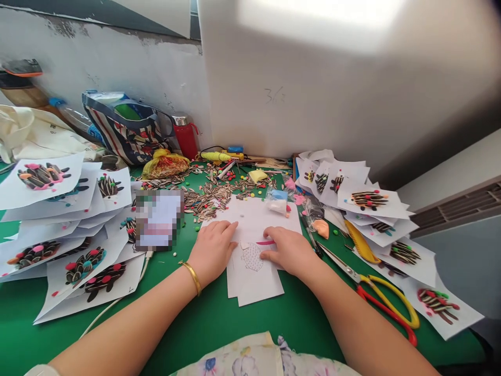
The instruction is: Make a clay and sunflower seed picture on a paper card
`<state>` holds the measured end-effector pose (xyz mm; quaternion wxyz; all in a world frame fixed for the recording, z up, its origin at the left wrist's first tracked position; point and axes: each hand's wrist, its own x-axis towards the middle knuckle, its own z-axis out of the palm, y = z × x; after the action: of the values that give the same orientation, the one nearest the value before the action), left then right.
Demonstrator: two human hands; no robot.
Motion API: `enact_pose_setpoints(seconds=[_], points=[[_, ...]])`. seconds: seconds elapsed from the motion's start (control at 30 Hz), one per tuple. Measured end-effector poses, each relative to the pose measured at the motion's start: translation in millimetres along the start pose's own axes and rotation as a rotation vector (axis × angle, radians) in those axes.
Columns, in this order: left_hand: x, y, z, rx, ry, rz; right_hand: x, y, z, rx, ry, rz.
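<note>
White paper sheets (258, 290) lie on the green table in front of me, the front one with a hedgehog-like outline (252, 257) drawn on it. My left hand (213, 248) rests at the left edge of the sheets, fingers stretched forward, holding nothing. Over their right side is my right hand (287, 248), its fingers bent around a small pink strip (265, 242) beside the drawing. Sunflower seeds (207, 198) are scattered just beyond the sheets. A packet of blue and white clay (277, 201) sits on the far right part of the paper.
Overlapping seed-decorated sheets (47, 180) fill the left side, and more sheets (395, 201) the right. Scissors (368, 287) lie beside my right arm. A phone-like object (158, 219) is left of my hand. Behind stand a red bottle (186, 138) and a striped bag (125, 125).
</note>
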<state>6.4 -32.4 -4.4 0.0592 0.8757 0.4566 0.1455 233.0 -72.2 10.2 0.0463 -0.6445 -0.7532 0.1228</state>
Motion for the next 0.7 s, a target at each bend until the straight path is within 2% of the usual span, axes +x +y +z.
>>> enact_pose_setpoints(seconds=[0.17,0.33,0.47,0.6,0.7], points=[[3,0,-5.5,-0.094,-0.098,-0.062,0,3,1,0.041,0.015,-0.001],[3,-4,-9.2,-0.241,-0.067,-0.145,0,5,-4,0.16,0.066,0.051],[2,-11,-10.2,-0.506,-0.02,-0.322,3,13,-10,0.448,0.116,0.108],[0,-14,-11.5,-0.921,0.036,-0.511,10,24,-6,0.815,0.131,0.158],[-3,-12,-11.6,-1.097,0.008,-0.545,17,31,2,1.085,0.132,0.165]])
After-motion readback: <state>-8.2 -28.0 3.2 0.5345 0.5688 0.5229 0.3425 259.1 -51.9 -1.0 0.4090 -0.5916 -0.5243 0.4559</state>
